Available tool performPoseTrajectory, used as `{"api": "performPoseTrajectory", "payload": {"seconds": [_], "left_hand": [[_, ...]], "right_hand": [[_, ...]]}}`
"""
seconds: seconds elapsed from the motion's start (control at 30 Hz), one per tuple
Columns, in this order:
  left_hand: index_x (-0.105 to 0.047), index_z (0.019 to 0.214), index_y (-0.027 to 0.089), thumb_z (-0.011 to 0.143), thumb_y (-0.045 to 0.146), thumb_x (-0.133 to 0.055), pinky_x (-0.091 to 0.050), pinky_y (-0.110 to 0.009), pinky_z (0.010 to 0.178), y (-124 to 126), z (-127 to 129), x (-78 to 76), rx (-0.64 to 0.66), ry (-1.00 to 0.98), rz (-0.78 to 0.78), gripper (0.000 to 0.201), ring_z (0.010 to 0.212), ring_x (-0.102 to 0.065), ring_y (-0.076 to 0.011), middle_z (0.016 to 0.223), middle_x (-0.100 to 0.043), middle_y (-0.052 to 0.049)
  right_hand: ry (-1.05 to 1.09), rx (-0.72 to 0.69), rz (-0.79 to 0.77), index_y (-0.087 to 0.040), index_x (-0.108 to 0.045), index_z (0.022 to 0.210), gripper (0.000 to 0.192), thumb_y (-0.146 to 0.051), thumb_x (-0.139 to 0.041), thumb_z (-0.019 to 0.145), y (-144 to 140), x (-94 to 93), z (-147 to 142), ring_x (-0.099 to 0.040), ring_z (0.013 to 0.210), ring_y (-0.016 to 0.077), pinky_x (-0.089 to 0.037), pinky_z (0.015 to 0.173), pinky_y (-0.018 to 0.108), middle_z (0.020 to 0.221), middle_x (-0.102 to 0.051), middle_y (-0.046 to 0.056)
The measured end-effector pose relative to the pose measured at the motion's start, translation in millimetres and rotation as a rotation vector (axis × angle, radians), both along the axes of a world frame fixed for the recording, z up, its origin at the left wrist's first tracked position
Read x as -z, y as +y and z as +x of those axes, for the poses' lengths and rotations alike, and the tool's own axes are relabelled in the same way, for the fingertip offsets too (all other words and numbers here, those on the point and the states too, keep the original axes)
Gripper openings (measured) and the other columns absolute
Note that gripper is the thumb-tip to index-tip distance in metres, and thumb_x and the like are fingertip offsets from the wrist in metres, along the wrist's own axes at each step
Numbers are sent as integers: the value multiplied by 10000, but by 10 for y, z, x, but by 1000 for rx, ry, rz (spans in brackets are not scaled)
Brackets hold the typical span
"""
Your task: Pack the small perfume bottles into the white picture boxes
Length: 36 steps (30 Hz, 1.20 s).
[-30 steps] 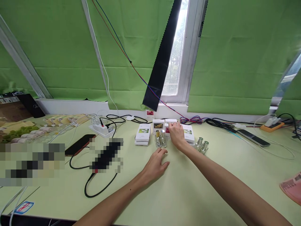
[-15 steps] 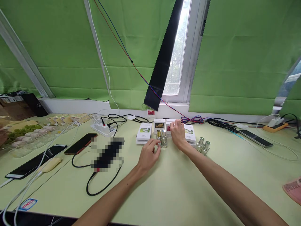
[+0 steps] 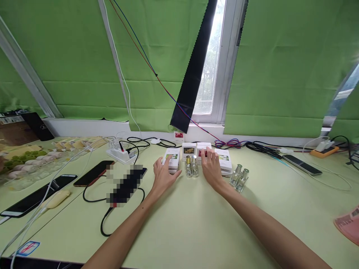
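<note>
My left hand is at the near left side of a stack of white cards with a green picture, its fingers and thumb spread around the stack's edge. My right hand has its fingers over the front of a small white box with a red picture; whether it grips the box I cannot tell. Between the hands stand two small glass bottles, one gold-capped, before a white box with a dark picture. Right of my right hand are another white stack and two silver-capped glass bottles.
Phones and charging cables lie on the left, near a white power strip. Coiled black cables run along the back edge. Another phone lies at right; a pink patterned object is at the right edge.
My left hand has moved left from beside the gold-capped bottle to the left card stack, its fingers spreading. My right hand has shifted slightly down and left, staying at the red-picture box.
</note>
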<state>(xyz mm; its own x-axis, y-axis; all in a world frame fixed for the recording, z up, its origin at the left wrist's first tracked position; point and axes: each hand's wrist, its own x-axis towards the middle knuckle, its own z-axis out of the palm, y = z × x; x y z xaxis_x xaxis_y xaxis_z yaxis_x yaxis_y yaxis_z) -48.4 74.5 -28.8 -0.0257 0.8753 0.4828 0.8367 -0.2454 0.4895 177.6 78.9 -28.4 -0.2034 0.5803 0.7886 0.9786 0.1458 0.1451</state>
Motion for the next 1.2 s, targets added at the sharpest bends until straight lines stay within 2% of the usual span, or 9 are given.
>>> {"api": "performPoseTrajectory", "payload": {"seconds": [0.13, 0.23, 0.47, 0.77, 0.9, 1.0, 1.1, 1.2], "left_hand": [[-477, 1465, 292, 754, 517, -771, -336, -571, 1174, 30, -22, 37, 16, -71, -68, 801, 1470, -258, -402, 1454, -355, -157], [-463, 1485, 286, 764, 499, -770, -341, -572, 1173, 40, -29, 40, 22, -78, -100, 812, 1472, -259, -405, 1455, -353, -161], [-505, 1465, 259, 826, 444, -718, -363, -526, 1171, 64, -38, 53, 46, -81, -70, 699, 1423, -352, -383, 1419, -404, -160], [-567, 1419, 258, 837, 383, -700, -430, -511, 1113, 95, -45, 90, 38, -60, -71, 610, 1341, -429, -383, 1384, -444, -157], [-577, 1413, 265, 823, 328, -700, -439, -498, 1105, 113, -58, 101, 42, -64, -82, 606, 1323, -440, -374, 1372, -438, -145], [-588, 1404, 271, 811, 332, -709, -445, -496, 1100, 120, -63, 98, 32, -84, -77, 609, 1304, -458, -368, 1339, -446, -135], [-594, 1399, 267, 807, 346, -710, -471, -492, 1068, 127, -67, 100, 31, -99, -64, 609, 1293, -470, -368, 1301, -454, -137], [-603, 1387, 268, 798, 350, -716, -483, -488, 1054, 136, -67, 108, 36, -112, -58, 606, 1306, -463, -371, 1303, -445, -138]], "right_hand": [[59, -116, 4, -64, -512, 1436, 528, 1, -382, 929, -78, 48, -50, -502, 1240, 328, -454, 1025, 492, 1335, -563, 246], [119, -199, -71, -41, -476, 1459, 495, -64, -390, 971, -94, 89, -108, -533, 1196, 333, -497, 988, 486, 1334, -557, 263], [251, -318, -247, -96, -354, 1539, 535, -249, -427, 1031, -134, 168, -242, -556, 1252, 347, -555, 945, 494, 1415, -511, 266], [298, -364, -368, -131, -268, 1564, 584, -162, -405, 997, -203, 159, -260, -553, 1289, 340, -564, 954, 495, 1452, -493, 244], [314, -378, -368, -113, -245, 1568, 596, -160, -401, 995, -195, 181, -247, -542, 1309, 335, -560, 973, 492, 1449, -494, 248], [329, -420, -345, -129, -163, 1598, 664, -156, -413, 984, -191, 206, -230, -550, 1305, 320, -555, 992, 483, 1418, -530, 227], [346, -456, -343, -128, -86, 1613, 714, -153, -414, 980, -198, 224, -211, -581, 1263, 314, -566, 971, 469, 1367, -570, 215], [362, -461, -358, -129, -73, 1614, 729, -146, -418, 972, -200, 238, -193, -609, 1207, 313, -573, 942, 463, 1318, -593, 204]]}}
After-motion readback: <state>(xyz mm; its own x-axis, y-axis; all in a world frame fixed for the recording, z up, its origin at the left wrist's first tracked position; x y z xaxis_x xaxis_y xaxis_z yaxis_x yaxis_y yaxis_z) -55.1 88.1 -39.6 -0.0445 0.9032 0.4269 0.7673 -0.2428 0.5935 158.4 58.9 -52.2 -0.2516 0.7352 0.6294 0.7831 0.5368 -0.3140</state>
